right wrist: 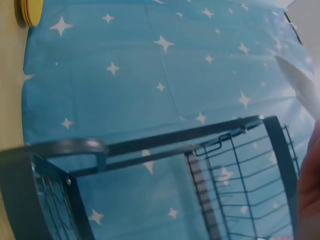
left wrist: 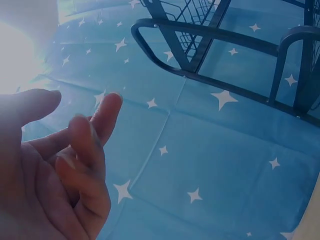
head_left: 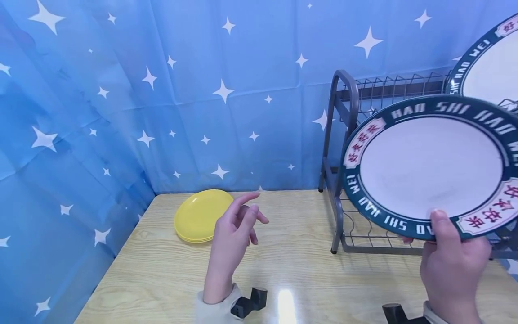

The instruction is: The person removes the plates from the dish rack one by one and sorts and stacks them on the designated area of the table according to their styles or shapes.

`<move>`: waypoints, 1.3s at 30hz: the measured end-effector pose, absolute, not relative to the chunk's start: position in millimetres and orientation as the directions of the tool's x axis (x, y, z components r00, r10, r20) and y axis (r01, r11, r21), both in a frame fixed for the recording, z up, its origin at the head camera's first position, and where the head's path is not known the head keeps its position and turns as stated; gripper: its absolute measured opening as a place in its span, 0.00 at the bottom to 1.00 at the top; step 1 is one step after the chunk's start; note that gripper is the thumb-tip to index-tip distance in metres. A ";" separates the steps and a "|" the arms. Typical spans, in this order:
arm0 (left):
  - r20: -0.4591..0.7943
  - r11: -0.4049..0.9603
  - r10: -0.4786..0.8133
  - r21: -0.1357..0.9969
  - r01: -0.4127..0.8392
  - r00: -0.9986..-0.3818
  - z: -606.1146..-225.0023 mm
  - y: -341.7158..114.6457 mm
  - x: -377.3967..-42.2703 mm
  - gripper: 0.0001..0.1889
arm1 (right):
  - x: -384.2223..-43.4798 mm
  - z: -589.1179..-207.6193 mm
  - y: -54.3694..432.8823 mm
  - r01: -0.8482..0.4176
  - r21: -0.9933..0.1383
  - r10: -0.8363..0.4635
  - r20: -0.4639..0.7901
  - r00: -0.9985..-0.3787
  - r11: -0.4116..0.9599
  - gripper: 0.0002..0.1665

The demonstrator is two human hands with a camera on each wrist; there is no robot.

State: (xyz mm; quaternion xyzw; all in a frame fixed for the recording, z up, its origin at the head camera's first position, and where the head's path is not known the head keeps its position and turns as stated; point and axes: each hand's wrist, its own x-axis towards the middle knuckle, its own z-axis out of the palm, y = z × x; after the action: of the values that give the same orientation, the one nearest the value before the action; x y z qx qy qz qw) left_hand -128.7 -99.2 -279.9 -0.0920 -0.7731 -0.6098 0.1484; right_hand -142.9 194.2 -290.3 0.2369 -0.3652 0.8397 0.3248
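My right hand (head_left: 455, 265) holds a large oval plate (head_left: 430, 166) by its lower rim, thumb on top of the face and fingers beneath. The plate is white with a dark green lettered border and red characters, tilted toward the head camera in front of the rack. In the right wrist view, part of the right hand (right wrist: 309, 185) and the plate's pale edge (right wrist: 299, 82) show at the right side. My left hand (head_left: 234, 234) is raised over the table with its fingers loosely bent, holding nothing; the left wrist view shows this hand (left wrist: 65, 160) against the curtain.
A dark metal two-tier rack (head_left: 337, 193) stands at the right of the wooden table (head_left: 162, 279). A second green-rimmed plate (head_left: 491, 72) stands on its upper tier. Stacked yellow plates (head_left: 202, 213) lie at the back left. A blue starry curtain (head_left: 243, 90) hangs behind.
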 end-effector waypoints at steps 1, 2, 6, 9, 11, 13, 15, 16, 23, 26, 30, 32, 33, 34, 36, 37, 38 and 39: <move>0.344 0.237 -0.030 0.914 0.328 -0.938 -279.7 -97.2 -128.5 0.15 | -141.6 -292.1 194.1 -0.710 -0.482 0.342 0.644 -0.685 -0.513 0.30; 0.349 0.234 -0.023 0.913 0.334 -0.937 -279.4 -95.3 -128.2 0.15 | -139.6 -293.6 193.6 -0.700 -0.526 0.323 0.636 -0.701 -0.482 0.30; 0.367 0.226 0.004 0.906 0.358 -0.930 -277.6 -89.2 -126.8 0.15 | -134.4 -298.1 191.5 -0.630 -0.703 0.260 0.574 -0.776 -0.330 0.29; 0.369 0.210 0.030 0.907 0.366 -0.929 -275.7 -85.0 -126.2 0.16 | -133.1 -301.6 188.7 -0.572 -0.780 0.223 0.529 -0.819 -0.254 0.30; 0.373 0.191 0.051 0.907 0.375 -0.927 -274.5 -82.9 -125.5 0.17 | -133.2 -303.6 186.3 -0.553 -0.797 0.178 0.524 -0.833 -0.241 0.30; 0.377 0.164 0.073 0.908 0.384 -0.923 -273.4 -81.0 -124.8 0.18 | -132.9 -305.7 184.3 -0.537 -0.817 0.132 0.520 -0.844 -0.210 0.29; 0.387 0.138 0.093 0.907 0.397 -0.917 -272.9 -79.7 -124.2 0.19 | -132.7 -307.6 182.6 -0.511 -0.849 0.092 0.503 -0.859 -0.133 0.25; 0.392 0.122 0.101 0.907 0.402 -0.914 -272.7 -79.1 -123.8 0.20 | -132.6 -308.4 181.7 -0.491 -0.868 0.076 0.486 -0.871 -0.072 0.24; 0.375 0.098 0.091 0.919 0.383 -0.923 -272.1 -76.0 -121.0 0.21 | -131.7 -312.7 172.3 -0.282 -0.890 0.022 0.310 -0.951 0.359 0.19; 0.368 0.122 0.084 0.918 0.376 -0.926 -271.8 -75.2 -119.1 0.17 | -132.6 -312.7 167.2 -0.293 -0.876 -0.010 0.313 -0.950 0.384 0.17; 0.361 0.136 0.092 0.918 0.371 -0.928 -271.2 -75.8 -116.9 0.12 | -133.3 -310.5 162.1 -0.295 -0.887 -0.033 0.304 -0.952 0.354 0.17; 0.351 0.128 0.100 0.923 0.362 -0.931 -271.1 -76.3 -116.6 0.12 | -133.5 -308.7 160.9 -0.260 -0.905 -0.022 0.269 -0.963 0.337 0.19; 0.348 0.125 0.106 0.925 0.360 -0.931 -271.1 -76.4 -116.7 0.12 | -133.6 -307.8 160.7 -0.239 -0.914 -0.015 0.248 -0.969 0.327 0.20; 0.344 0.119 0.112 0.927 0.356 -0.932 -271.1 -76.4 -117.1 0.12 | -133.6 -307.1 160.6 -0.218 -0.922 -0.007 0.228 -0.974 0.321 0.21; 0.334 0.113 0.118 0.931 0.346 -0.935 -271.3 -76.0 -117.4 0.12 | -133.7 -306.4 160.7 -0.192 -0.932 -0.003 0.201 -0.980 0.308 0.23; 0.326 0.110 0.114 0.935 0.338 -0.938 -271.2 -75.6 -117.8 0.12 | -134.2 -306.2 160.6 -0.189 -0.935 -0.004 0.197 -0.980 0.300 0.23; 0.319 0.111 0.107 0.937 0.331 -0.942 -271.1 -75.1 -118.2 0.12 | -134.7 -306.1 160.6 -0.185 -0.938 -0.007 0.192 -0.981 0.293 0.23; 0.313 0.111 0.097 0.940 0.323 -0.945 -271.1 -74.7 -118.6 0.13 | -135.4 -306.2 160.4 -0.187 -0.941 -0.012 0.191 -0.982 0.283 0.23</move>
State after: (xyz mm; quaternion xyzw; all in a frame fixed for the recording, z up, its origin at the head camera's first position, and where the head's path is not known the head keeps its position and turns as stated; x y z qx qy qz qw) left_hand -118.6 -74.7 -271.1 -0.1419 -0.7401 -0.6516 0.0867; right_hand -135.4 160.4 -306.2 0.0623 -0.7975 0.5956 0.0732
